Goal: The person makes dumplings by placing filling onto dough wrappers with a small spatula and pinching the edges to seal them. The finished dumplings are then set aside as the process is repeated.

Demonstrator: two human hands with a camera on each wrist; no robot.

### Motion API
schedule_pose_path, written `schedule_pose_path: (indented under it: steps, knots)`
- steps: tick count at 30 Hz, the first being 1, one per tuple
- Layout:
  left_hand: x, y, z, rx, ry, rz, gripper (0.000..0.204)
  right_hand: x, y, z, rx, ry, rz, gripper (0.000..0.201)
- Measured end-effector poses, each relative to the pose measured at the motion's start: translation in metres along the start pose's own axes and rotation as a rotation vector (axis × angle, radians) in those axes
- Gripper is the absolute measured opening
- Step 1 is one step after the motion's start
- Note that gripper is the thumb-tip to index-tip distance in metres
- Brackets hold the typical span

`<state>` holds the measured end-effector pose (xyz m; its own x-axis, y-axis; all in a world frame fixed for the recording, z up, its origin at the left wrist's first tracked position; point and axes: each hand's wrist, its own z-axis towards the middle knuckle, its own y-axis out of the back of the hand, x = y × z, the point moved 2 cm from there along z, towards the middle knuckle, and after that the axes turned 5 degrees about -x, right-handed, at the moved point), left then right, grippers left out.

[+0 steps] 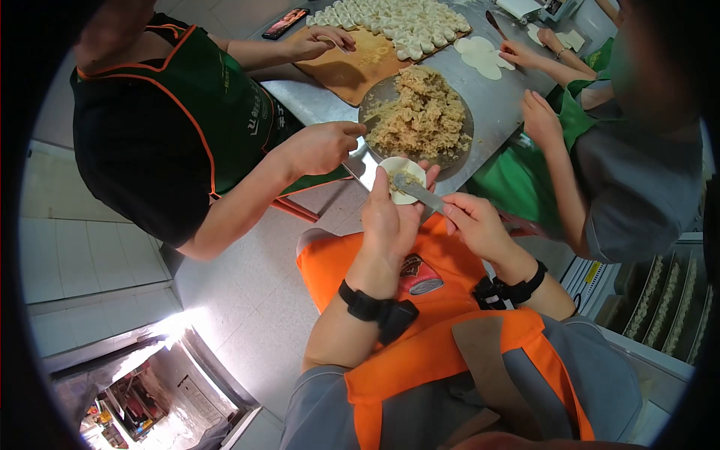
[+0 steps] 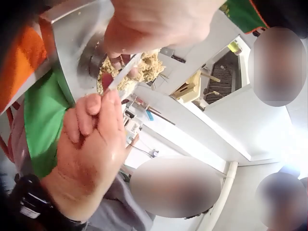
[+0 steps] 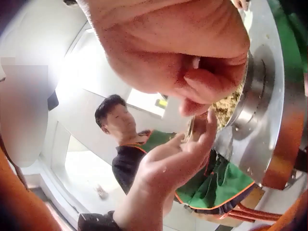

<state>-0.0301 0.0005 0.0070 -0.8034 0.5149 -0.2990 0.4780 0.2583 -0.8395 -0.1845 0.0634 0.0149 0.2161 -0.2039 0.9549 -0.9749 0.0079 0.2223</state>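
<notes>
In the head view my left hand (image 1: 391,221) holds a round white dumpling wrapper (image 1: 388,166), thumb at its near left edge and fingers under it. A dab of filling (image 1: 403,182) lies on the wrapper beneath the flat metal tip of a filling spatula (image 1: 429,199). My right hand (image 1: 480,229) grips that spatula's handle end; its blade (image 2: 126,70) also shows in the left wrist view. Just beyond both hands, a wide round metal pan (image 1: 462,154) holds a heap of minced filling (image 1: 418,112). In the right wrist view my right hand (image 3: 178,53) hides most of the wrapper.
A person in a green apron (image 1: 240,112) stands at left, one hand at the pan's rim. Another person (image 1: 637,150) is at right, near stacked wrappers (image 1: 484,58). Rows of dumplings (image 1: 397,19) lie behind a wooden board (image 1: 349,64) on the metal table (image 1: 495,105).
</notes>
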Motion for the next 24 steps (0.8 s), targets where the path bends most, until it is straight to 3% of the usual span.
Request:
schedule_pose_path:
  steps: [3,6,9,12,15,18,19,22,24]
  knots:
    - [-0.001,0.01,0.006,-0.007,-0.058,0.022,0.046,0.017,0.01,-0.002,0.037,0.033,-0.048,0.018]
    - [-0.003,0.005,-0.001,-0.012,-0.024,0.034,0.045,0.033,0.006,0.0,-0.162,0.478,-0.246,0.015]
    - [0.004,-0.003,-0.011,0.021,0.006,0.048,0.045,0.047,0.003,0.009,-0.221,0.797,-0.513,0.02]
    - [0.016,0.009,-0.008,-0.009,-0.029,0.138,0.043,0.041,0.008,0.012,-0.085,0.766,-0.493,0.022]
    - [0.02,-0.006,-0.02,-0.051,-0.101,0.339,0.043,0.044,0.016,0.017,-0.093,0.743,-0.399,0.015]
    - [0.019,-0.004,-0.024,0.159,-0.148,0.614,0.045,0.045,0.016,0.022,-0.1,0.5,-0.134,0.009]
    - [0.019,-0.004,-0.024,0.179,-0.185,0.735,0.05,0.045,0.017,0.024,-0.084,0.523,-0.147,0.006]
    - [0.015,-0.011,-0.034,0.26,-0.242,0.793,0.037,0.041,0.016,0.02,-0.028,0.325,-0.005,0.006]
    - [0.017,-0.017,-0.045,0.244,-0.422,0.88,0.026,0.041,0.014,0.017,-0.034,0.3,0.068,0.007]
